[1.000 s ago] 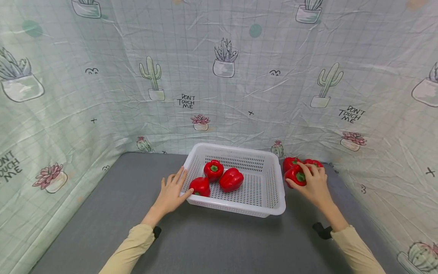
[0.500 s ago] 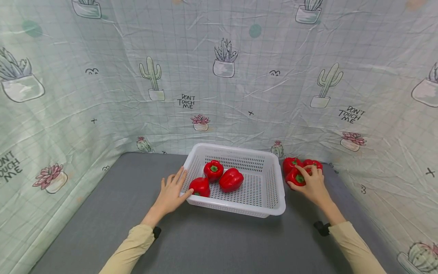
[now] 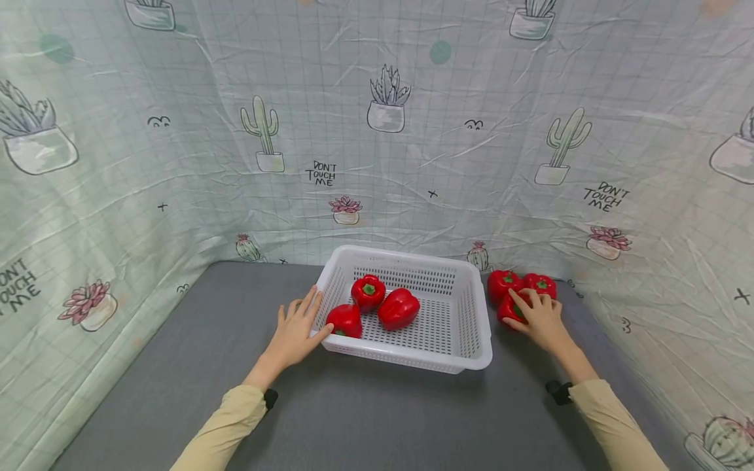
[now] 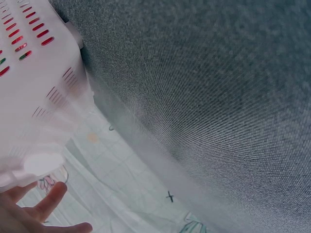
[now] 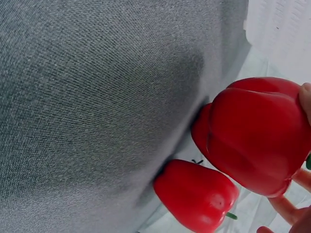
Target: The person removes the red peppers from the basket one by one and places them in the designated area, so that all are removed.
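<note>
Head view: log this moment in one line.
left hand: touching white perforated plastic basket; right hand: holding glossy red bell pepper; inside basket: three peppers; outside: two peppers

Soft light — diffuse shadows.

Beige sleeves (image 3: pixel 226 422) meet black wrist cameras (image 3: pixel 558 392).

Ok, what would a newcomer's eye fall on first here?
Probably the three glossy red peppers in the white basket on the grey table. Then three more peppers to the basket's right, where the right hand holds the nearest pepper. Behind it all, a pale cactus-print sheet.
</note>
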